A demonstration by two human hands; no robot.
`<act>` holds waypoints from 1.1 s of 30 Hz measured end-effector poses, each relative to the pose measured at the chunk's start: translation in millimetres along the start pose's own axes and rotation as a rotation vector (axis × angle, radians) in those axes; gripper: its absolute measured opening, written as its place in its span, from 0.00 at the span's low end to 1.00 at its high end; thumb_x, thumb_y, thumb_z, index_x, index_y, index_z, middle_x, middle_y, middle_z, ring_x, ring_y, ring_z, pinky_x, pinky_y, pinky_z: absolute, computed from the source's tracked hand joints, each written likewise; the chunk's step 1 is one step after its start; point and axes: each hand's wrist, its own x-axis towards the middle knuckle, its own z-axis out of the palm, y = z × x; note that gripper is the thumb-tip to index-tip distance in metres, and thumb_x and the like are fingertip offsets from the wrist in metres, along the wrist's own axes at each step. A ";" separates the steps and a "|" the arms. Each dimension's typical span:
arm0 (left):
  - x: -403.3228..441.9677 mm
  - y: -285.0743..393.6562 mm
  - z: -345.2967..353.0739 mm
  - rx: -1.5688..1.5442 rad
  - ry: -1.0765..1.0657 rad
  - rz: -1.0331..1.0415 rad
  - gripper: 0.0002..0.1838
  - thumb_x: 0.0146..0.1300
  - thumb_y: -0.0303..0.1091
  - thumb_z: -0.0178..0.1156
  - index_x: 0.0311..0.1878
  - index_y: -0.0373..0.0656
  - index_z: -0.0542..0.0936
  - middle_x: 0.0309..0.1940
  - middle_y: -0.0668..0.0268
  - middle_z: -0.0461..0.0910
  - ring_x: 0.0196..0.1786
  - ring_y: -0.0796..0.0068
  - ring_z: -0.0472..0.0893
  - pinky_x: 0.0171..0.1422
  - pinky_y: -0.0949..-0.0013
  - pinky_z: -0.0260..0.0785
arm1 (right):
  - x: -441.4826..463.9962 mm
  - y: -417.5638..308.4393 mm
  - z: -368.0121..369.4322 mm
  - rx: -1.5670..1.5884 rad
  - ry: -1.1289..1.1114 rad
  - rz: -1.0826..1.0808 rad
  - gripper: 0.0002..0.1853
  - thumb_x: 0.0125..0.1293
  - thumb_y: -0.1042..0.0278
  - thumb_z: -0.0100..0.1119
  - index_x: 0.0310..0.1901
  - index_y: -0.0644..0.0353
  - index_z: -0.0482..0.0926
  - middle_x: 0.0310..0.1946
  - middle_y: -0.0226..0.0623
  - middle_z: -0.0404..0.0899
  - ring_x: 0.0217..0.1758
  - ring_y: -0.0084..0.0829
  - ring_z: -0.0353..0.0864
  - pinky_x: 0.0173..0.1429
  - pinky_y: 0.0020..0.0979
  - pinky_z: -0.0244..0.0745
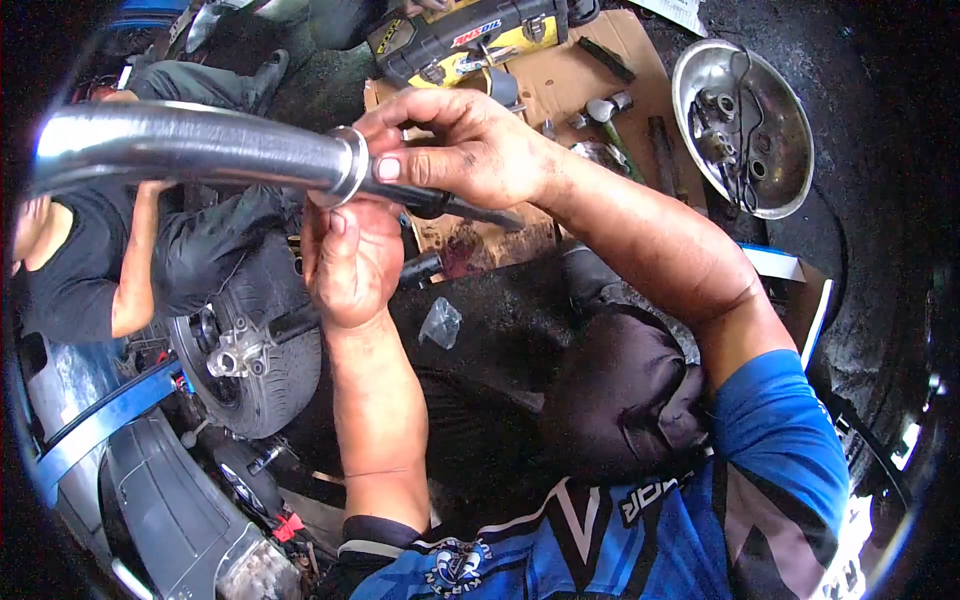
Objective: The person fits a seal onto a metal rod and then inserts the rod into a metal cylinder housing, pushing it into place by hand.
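A polished metal tube (210,145) with a raised collar (350,166) at its end reaches in from the left; it looks curved in this wide view. My left hand (355,255) is under the collar end, its fingers curled up around the tube. At the collar, my right hand (465,150) is closed, thumb and fingers pinching a dark slim rod (490,213) that points away to the right. The rod's other end is hidden by the tube and fingers, so I cannot tell whether it enters the tube.
Cardboard (640,70) on the floor carries a hammer (605,108) and a yellow-black toolbox (470,40). A metal basin (690,80) holds greasy parts. To the left are another person's arm (137,260), a tire (285,385) and grey bodywork (175,500). A plastic bag (440,322) lies below.
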 end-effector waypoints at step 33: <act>0.1 -14.5 -14.3 0.157 -0.032 -0.120 0.25 0.59 0.27 0.56 0.62 0.34 0.70 0.58 0.50 0.74 0.63 0.61 0.73 0.71 0.58 0.58 | -35.8 18.5 -35.6 0.068 -0.018 0.379 0.19 0.62 0.80 0.57 0.56 0.63 0.74 0.52 0.34 0.78 0.59 0.27 0.74 0.65 0.31 0.68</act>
